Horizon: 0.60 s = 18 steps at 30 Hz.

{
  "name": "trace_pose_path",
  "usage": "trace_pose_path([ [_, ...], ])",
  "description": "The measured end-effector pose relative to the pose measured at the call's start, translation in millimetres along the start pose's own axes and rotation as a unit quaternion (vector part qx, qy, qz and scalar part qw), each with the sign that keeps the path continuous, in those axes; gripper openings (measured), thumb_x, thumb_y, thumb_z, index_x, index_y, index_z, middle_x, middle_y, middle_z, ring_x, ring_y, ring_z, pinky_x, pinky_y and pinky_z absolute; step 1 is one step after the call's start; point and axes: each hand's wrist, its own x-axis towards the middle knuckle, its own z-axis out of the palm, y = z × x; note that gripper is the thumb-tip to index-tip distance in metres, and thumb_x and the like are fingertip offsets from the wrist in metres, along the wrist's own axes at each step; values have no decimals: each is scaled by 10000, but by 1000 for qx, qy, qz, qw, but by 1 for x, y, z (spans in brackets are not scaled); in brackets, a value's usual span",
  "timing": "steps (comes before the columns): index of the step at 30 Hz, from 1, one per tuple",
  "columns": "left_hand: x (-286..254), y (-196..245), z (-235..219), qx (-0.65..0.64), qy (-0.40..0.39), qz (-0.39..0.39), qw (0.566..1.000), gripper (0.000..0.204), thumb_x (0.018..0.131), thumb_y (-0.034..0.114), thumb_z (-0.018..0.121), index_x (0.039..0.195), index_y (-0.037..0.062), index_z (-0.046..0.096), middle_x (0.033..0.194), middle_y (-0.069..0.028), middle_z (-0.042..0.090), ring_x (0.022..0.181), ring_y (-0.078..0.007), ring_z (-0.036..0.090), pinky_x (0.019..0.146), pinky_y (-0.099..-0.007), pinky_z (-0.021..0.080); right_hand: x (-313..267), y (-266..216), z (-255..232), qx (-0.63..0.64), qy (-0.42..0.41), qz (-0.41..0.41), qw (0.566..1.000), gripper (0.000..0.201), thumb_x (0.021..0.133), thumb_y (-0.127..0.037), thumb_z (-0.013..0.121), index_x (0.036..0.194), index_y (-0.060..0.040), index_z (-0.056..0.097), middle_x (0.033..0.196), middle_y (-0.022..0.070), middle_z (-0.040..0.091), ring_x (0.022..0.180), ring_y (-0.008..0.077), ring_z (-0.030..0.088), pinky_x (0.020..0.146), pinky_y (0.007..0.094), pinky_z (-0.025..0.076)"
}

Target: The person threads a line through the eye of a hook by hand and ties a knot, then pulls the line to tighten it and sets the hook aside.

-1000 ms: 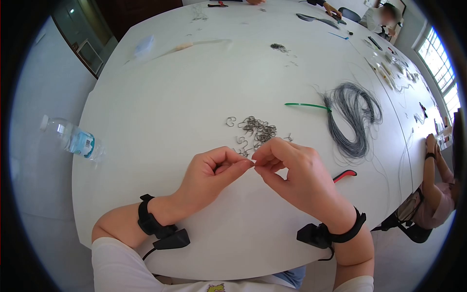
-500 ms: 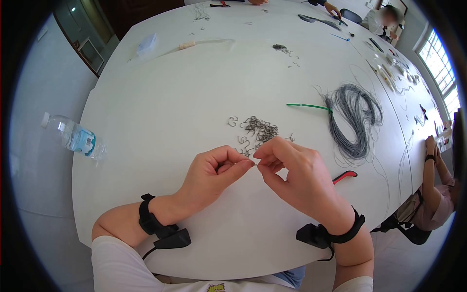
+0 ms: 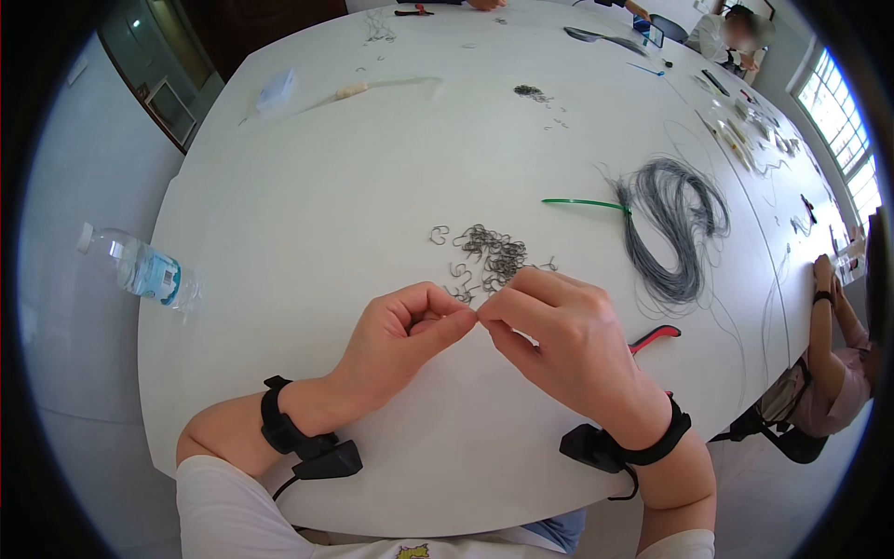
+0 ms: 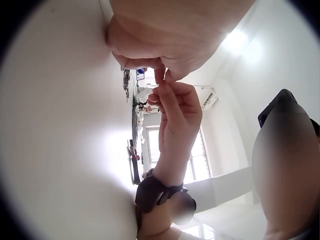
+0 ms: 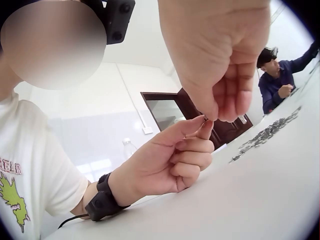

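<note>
Fingertip to fingertip, the left hand and right hand meet above the white table, just in front of a pile of small dark wire hooks. In the right wrist view the left hand pinches a tiny dark piece between thumb and forefinger, its other fingers curled. The right hand has thumb and forefinger closed at that same piece. Most of the piece is hidden by the fingertips, so its shape cannot be told.
A bundle of grey strands with a green tie lies right of the pile. A red-handled tool is beside the right hand. A water bottle lies at the left edge. Other people sit around the table.
The right hand has turned slightly and its fingertips have come together against the left fingertips. The left hand has barely moved. At the far right, a person's hand has shifted and a lit screen shows.
</note>
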Motion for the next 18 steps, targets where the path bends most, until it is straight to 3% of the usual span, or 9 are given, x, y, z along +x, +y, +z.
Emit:
trace_pose_path([
  [4,1,-4,-1,-1,-10,13,1000,87,946,132,662,896,70,629,681,112,451,612,4,323,551,-190,265,0,1,0,-12,2,-14,1000,158,749,-14,691,777,-61,543,713,58,511,673,234,589,546,352,482],
  [7,2,-5,-2,0,-5,14,1000,115,944,146,672,918,34,669,646,120,371,611,5,314,569,-181,293,-1,1,1,-21,-1,-21,1000,167,745,-14,692,780,-60,535,719,55,513,675,230,588,551,351,485],
  [10,2,-5,-2,12,-5,23,1000,86,944,111,662,884,63,624,679,117,429,625,6,320,569,-187,274,0,1,1,-18,-4,-16,1000,171,749,-16,694,792,-60,535,722,55,516,680,229,587,558,349,487],
  [18,2,-5,-2,14,-7,22,1000,87,946,108,659,880,64,623,684,116,432,629,9,324,580,-181,287,0,1,0,-10,-17,-7,1000,162,767,-21,694,806,-64,543,733,62,523,697,237,596,575,354,493],
])
